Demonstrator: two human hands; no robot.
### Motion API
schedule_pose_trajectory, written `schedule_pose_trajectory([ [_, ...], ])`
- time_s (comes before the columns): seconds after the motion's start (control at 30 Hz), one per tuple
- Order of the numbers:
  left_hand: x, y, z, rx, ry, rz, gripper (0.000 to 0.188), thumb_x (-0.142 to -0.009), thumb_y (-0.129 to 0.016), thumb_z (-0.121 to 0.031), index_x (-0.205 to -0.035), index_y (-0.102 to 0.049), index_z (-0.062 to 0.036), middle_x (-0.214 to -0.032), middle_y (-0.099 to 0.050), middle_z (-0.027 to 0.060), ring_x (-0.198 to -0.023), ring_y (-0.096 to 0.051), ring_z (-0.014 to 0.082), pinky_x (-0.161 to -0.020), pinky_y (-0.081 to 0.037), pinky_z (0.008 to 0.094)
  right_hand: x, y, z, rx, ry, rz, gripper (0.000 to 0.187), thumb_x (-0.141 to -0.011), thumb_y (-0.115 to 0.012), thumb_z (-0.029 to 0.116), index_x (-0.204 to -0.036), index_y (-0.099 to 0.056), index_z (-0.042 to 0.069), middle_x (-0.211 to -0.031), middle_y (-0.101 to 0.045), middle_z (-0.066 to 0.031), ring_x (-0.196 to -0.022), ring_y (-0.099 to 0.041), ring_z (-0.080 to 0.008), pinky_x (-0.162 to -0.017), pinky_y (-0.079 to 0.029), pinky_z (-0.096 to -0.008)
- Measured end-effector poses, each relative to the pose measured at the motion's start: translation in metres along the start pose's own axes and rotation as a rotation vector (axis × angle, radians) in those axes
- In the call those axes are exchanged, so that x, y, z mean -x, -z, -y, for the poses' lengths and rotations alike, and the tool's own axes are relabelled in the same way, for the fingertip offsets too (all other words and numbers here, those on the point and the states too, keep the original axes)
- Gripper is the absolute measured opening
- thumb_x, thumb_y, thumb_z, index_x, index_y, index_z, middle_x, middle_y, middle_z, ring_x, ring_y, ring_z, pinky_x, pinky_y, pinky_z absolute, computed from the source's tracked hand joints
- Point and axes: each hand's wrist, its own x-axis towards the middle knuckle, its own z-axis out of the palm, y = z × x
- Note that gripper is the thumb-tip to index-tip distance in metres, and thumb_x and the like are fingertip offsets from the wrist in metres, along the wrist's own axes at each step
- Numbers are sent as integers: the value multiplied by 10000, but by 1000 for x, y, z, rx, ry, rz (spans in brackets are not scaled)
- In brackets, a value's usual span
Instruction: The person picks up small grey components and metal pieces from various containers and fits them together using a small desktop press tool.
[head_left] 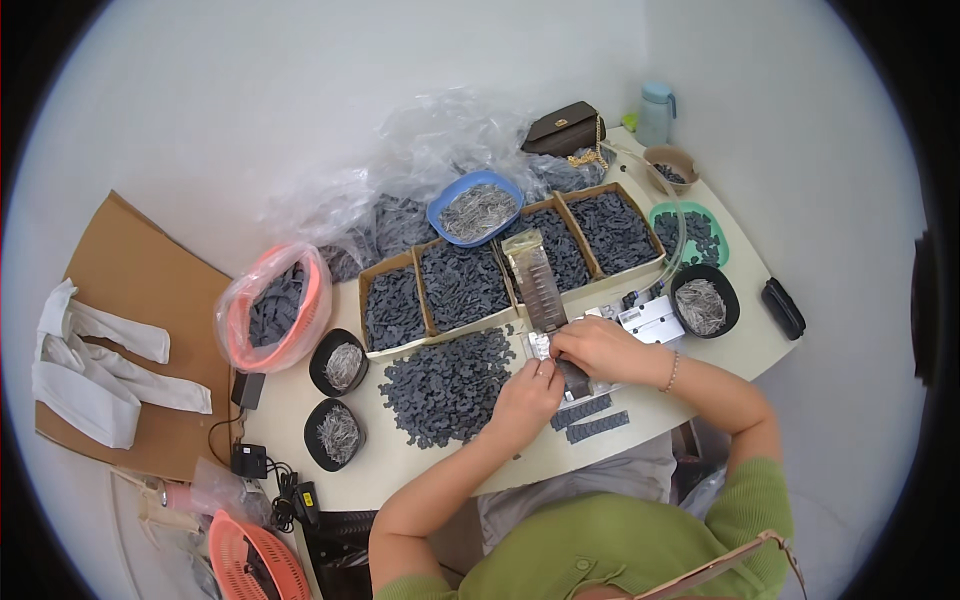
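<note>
My left hand (528, 396) and my right hand (604, 350) meet at a small metal fixture (572, 378) near the table's front edge. The left fingers are pinched together at the fixture's near left side, and what they hold is hidden. Bent over the top of the fixture, the right fingers press closed and cover whatever is in them. A clear, ridged plastic chute (537, 275) slopes away behind the hands. Left of my left hand spreads a loose pile of small dark grey plastic pieces (450, 388). Flat dark grey strips (597, 427) lie just in front of the fixture.
Cardboard boxes (428, 291) of grey parts line the back, with a blue tray (474, 243) of metal pins on them. Black bowls (317, 440) of pins stand left, another black bowl (736, 302) right. A white device (650, 322) with a hose sits by my right wrist.
</note>
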Motion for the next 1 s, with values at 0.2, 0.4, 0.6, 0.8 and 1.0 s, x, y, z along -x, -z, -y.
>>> schedule_pose_trajectory([
  [0.2,16,1,-17,-102,-21,15,407,-709,-574,-51,-1094,-598,79,-1132,-594,204,-1051,-583,311,-821,-521,344,1,-12,-6,42,100,-204,95,-812,-628,105,-869,-582,45,-835,-560,-93,-822,-572,-305,-727,-477,-390],
  [0.4,21,7,-15,16,3,-37,387,-746,-550,-44,-1108,-590,84,-1181,-581,230,-1103,-568,351,-935,-466,432,2,-25,-5,149,108,-182,110,-778,-619,84,-870,-573,45,-821,-557,-95,-806,-572,-292,-712,-483,-379],
  [0.6,17,3,-10,63,11,-90,336,-741,-562,-22,-1064,-612,55,-1106,-617,183,-1061,-584,323,-913,-462,418,3,-18,-2,186,131,-231,132,-734,-594,98,-853,-574,44,-805,-557,-81,-806,-580,-260,-704,-485,-370],
  [0.8,12,16,47,32,208,-8,217,-713,-587,-4,-914,-668,-21,-936,-634,90,-895,-597,274,-768,-477,375,14,-21,7,423,271,-77,157,-739,-576,108,-878,-609,41,-875,-586,-52,-876,-585,-219,-758,-483,-318],
  [1.0,8,6,68,-59,188,54,103,-721,-573,-38,-806,-632,-32,-830,-591,90,-802,-603,257,-675,-490,368,12,-8,-8,60,187,-72,280,-731,-634,15,-1009,-654,28,-991,-632,-73,-935,-608,-259,-812,-497,-350],
])
